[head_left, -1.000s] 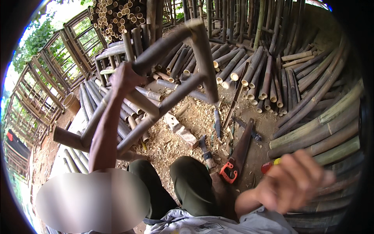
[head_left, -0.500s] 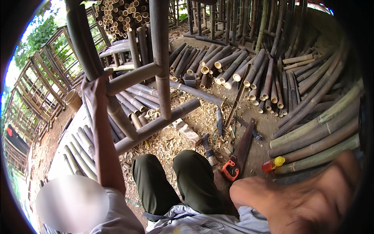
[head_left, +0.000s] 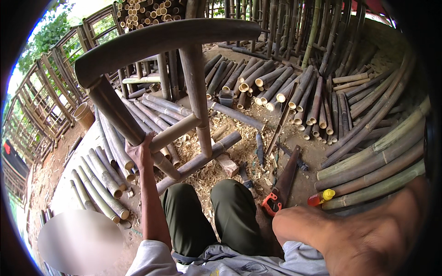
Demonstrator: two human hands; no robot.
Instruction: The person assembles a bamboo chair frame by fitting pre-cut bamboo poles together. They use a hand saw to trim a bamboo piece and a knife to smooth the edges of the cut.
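My left hand (head_left: 140, 151) is wrapped round a post of a bamboo frame (head_left: 175, 131), just beside its middle crossbar. The frame stands tilted in front of my knees. It has two posts, a thick dark top bar (head_left: 165, 39) and a longer bottom bar (head_left: 195, 160) reaching down to the shavings. My right arm is folded up at the lower right, and the right hand (head_left: 375, 234) looms large and blurred close to the camera, its fingers running out toward the rim. What those fingers touch is hidden.
A handsaw with an orange handle (head_left: 275, 200) lies right of my knees, near a red bottle with a yellow cap (head_left: 317, 198). Wood shavings (head_left: 244, 124) cover the ground, with a dark blade (head_left: 259, 149) on them. Cut bamboo poles (head_left: 271, 83) lie in piles all around.
The bamboo frame has come down and slightly right with my left hand, bringing its top bar into view. My right hand stays near the camera with little change.
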